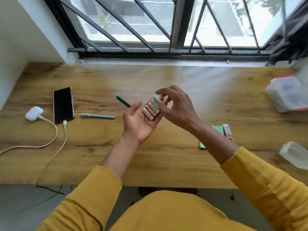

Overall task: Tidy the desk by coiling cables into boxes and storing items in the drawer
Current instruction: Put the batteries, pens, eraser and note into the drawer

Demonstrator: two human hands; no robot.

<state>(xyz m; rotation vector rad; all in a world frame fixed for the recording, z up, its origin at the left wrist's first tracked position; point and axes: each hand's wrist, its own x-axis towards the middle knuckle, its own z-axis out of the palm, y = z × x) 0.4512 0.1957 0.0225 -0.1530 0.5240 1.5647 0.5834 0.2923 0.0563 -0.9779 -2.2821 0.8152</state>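
Gathering loose items for the drawer.
Left hand [140,124] is cradling four white-and-red cylindrical batteries [152,108] on its flat palm; right hand [175,104] is pinching the farthest one, needing steady alignment next.

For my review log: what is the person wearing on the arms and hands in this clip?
Both arms wear mustard-yellow, finely ribbed knit sleeves, the left sleeve and right sleeve pushed up so the forearms are bare. The same yellow fabric covers the torso. The left hand and right hand are bare: no gloves, and no rings, watch or bracelets are visible.

A wooden desk [166,155] stands under a black-barred window [150,22], white wall [20,30] beside, daylight streaming in.
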